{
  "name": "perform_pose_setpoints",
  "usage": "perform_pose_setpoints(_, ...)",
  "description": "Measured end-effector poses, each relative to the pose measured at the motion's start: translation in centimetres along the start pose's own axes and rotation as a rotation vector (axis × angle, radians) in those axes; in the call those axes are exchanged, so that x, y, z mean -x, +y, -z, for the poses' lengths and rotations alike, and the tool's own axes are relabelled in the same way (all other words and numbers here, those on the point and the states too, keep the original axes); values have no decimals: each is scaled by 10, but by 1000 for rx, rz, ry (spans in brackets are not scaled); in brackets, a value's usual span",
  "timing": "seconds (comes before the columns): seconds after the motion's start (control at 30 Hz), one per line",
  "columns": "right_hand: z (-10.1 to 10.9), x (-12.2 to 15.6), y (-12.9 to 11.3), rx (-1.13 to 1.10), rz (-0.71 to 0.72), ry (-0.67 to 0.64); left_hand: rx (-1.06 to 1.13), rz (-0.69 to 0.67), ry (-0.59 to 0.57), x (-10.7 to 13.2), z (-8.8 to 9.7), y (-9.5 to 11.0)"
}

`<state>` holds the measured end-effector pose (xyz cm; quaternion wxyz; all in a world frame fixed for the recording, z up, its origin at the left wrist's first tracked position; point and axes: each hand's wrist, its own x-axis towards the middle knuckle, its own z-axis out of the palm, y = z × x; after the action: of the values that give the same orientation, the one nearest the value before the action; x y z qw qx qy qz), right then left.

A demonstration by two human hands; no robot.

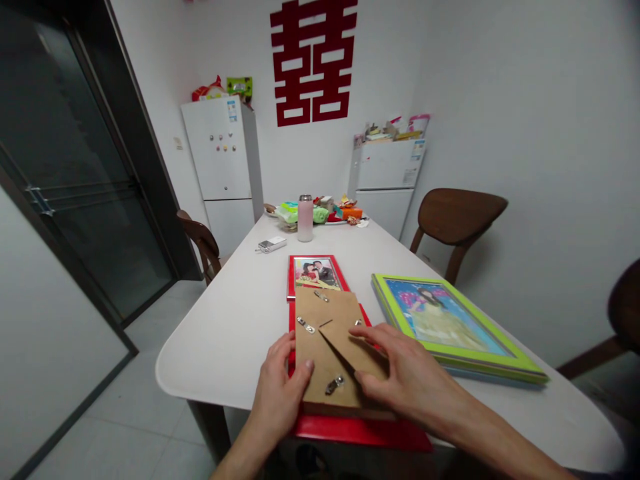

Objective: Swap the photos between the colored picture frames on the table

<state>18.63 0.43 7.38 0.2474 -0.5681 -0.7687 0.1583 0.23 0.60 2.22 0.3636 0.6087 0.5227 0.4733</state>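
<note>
In front of me a picture frame lies with its brown backing board (320, 353) facing up; metal clips (334, 385) are fixed on it. A brown stand flap (357, 350) tilts up from the board. My left hand (281, 383) grips the frame's left edge, thumb on top of the board. With thumb and fingers my right hand (400, 370) pinches the stand flap on the right. Beneath lies a red picture frame (360, 432), mostly covered. Just beyond is a smaller red picture frame (320, 270) with a photo of two people.
To the right, a green picture frame (450, 320) rests on another frame. Farther back on the white table (225, 340) are a pink bottle (305, 219), a small silvery device (272, 245) and a pile of packets (345, 210). Brown chairs (457, 217) flank the table.
</note>
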Motion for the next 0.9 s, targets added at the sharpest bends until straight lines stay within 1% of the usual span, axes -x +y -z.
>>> perform_pose_setpoints(0.1,-1,-1,-5,-46,57,10,324,157,10,-4,4,0)
perform_pose_setpoints(0.17,-3,-1,0,-58,52,2,476,249,25,-5,13,-3)
perform_pose_setpoints(0.27,-8,2,20,39,0,23,521,299,119,-6,38,-11)
perform_pose_setpoints(0.33,-12,5,36,151,-65,31,506,326,184,-6,58,-17)
perform_pose_setpoints(0.4,-18,9,49,236,-149,9,474,361,244,-6,78,-24)
perform_pose_setpoints(0.47,-24,12,57,268,-200,-17,413,381,281,-4,94,-31)
perform_pose_setpoints(0.53,-28,12,58,261,-201,-25,323,380,287,-2,106,-38)
perform_pose_setpoints(0.67,-29,9,53,237,-183,-28,66,315,259,1,119,-49)
perform_pose_setpoints(0.73,-27,8,51,218,-188,-33,-127,253,264,2,122,-51)
perform_pose_setpoints(0.8,-25,8,51,174,-191,0,-372,190,285,2,122,-49)
perform_pose_setpoints(0.87,-24,8,51,74,-209,61,-586,104,314,2,115,-44)
perform_pose_setpoints(0.9,-24,8,51,-16,-230,79,-648,48,322,2,109,-40)
